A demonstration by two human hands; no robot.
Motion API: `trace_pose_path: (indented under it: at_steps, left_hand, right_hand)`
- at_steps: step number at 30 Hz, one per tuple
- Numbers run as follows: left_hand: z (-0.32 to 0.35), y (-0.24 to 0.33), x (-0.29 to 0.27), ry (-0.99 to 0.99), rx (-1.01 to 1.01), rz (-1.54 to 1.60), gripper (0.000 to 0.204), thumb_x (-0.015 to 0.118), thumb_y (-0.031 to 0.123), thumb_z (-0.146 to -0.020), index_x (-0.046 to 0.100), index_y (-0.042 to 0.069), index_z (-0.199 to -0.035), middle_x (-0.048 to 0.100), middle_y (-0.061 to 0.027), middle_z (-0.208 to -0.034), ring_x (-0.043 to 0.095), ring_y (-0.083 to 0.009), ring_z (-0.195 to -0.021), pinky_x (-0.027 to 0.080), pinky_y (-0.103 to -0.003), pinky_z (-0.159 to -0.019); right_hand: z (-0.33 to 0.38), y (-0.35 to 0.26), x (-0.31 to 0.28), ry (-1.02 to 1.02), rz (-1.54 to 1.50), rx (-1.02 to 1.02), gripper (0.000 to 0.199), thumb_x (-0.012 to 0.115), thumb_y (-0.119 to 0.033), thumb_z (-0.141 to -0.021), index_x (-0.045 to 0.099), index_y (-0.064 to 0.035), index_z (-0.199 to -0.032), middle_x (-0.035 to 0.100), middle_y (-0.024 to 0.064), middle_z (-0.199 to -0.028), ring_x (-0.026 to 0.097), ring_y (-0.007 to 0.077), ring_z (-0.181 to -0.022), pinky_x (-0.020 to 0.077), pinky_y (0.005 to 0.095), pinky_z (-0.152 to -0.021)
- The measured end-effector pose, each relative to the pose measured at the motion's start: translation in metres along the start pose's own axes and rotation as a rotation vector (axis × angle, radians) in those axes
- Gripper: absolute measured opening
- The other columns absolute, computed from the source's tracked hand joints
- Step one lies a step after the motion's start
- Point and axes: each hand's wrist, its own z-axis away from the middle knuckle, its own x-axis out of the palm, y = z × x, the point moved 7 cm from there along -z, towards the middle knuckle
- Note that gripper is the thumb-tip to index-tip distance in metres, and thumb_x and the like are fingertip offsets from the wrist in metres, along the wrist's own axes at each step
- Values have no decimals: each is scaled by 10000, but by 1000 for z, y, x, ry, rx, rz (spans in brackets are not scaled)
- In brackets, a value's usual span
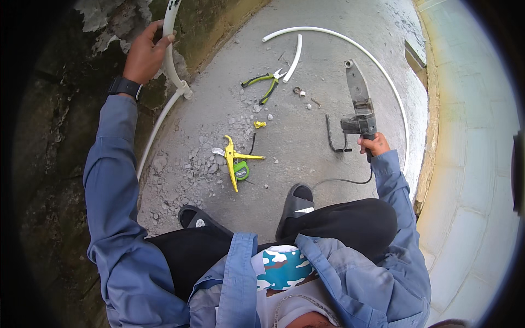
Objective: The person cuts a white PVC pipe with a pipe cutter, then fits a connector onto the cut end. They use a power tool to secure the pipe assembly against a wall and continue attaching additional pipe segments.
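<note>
My left hand is raised against the rough, peeling wall and grips a white plastic pipe that runs down the wall through an elbow joint. Out to the right, my right hand holds the handle of a grey pipe welding tool, whose flat blade points away from me above the concrete floor. A black cord trails from the tool toward my feet. I crouch in black sandals.
On the concrete floor lie a yellow pipe cutter with a green tape measure, green-handled pliers, a short white pipe piece, a long curved white pipe, small fittings and rubble. A pale tiled edge runs on the right.
</note>
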Motion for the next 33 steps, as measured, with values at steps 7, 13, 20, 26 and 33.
trace_pose_path:
  at_steps: [7,13,20,26,33]
  left_hand:
    - [-4,64,-16,54,-42,-99,243,618,99,-899,610,11,-1125,670,-136,-933,641,-231,-872,497,-357,-810]
    - [1,64,-21,74,26,-75,238,614,105,-893,607,2,-1108,679,-169,-944,652,-262,-854,498,-379,-781]
    - [7,63,-26,82,-13,-109,233,611,122,-891,606,0,-1089,676,-181,-932,656,-288,-849,498,-385,-770]
    - [8,56,-24,75,25,-25,219,612,103,-892,606,3,-1087,676,-162,-935,655,-253,-859,497,-373,-775]
    - [7,55,-19,67,14,-56,213,614,77,-890,603,-1,-1088,680,-146,-921,649,-223,-848,500,-350,-771]
  right_hand:
    - [-56,-70,65,-86,568,-274,313,697,-181,-702,691,21,-941,624,94,-679,595,200,-620,463,347,-590]
    - [-73,-110,149,-290,735,-241,338,710,-219,-711,697,12,-957,666,159,-741,652,272,-707,498,389,-679]
    - [-89,-113,199,-367,799,-154,341,746,-247,-709,705,15,-923,660,146,-718,656,259,-706,499,382,-669]
    - [-77,-109,204,-440,743,-15,357,838,-276,-681,714,-18,-895,662,137,-707,657,254,-684,495,368,-647]
    - [-80,-156,139,-203,1026,-412,362,828,-229,-727,692,-73,-1024,700,146,-823,667,288,-772,507,388,-702]
